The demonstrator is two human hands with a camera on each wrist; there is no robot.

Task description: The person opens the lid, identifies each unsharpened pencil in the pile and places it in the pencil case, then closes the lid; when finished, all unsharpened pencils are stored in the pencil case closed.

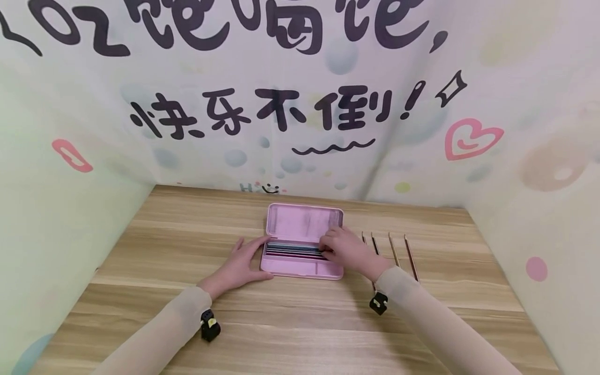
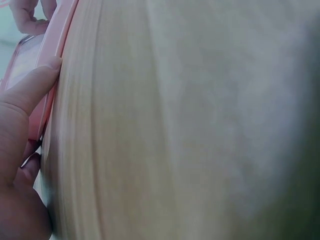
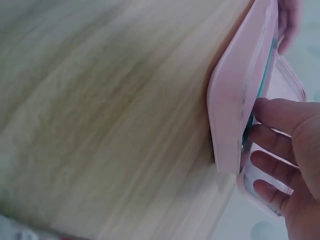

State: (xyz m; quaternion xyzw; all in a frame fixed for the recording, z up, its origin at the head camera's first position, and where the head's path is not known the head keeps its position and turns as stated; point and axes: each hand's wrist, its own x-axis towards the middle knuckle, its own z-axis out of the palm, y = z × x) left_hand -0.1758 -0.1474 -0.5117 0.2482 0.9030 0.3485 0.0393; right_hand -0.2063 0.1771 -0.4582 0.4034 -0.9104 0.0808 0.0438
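Observation:
A pink pencil case (image 1: pixel 290 268) lies with its lid (image 1: pixel 304 223) raised at the back. Several coloured pencils (image 1: pixel 292 250) lie side by side inside it. My left hand (image 1: pixel 236 266) holds the case's left end, thumb at the front corner and forefinger toward the hinge. Over the right end, my right hand (image 1: pixel 351 251) reaches in with bent fingers. In the right wrist view, its thumb and forefinger pinch the end of a teal pencil (image 3: pixel 265 75); the other fingers are spread beside the lid.
To the right of the case, several pencils (image 1: pixel 412 259) lie in a row on the wood-grain table (image 1: pixel 290 333), partly behind the right forearm. A printed cloth (image 1: pixel 262 151) hangs along the table's back edge, with pale walls at both sides.

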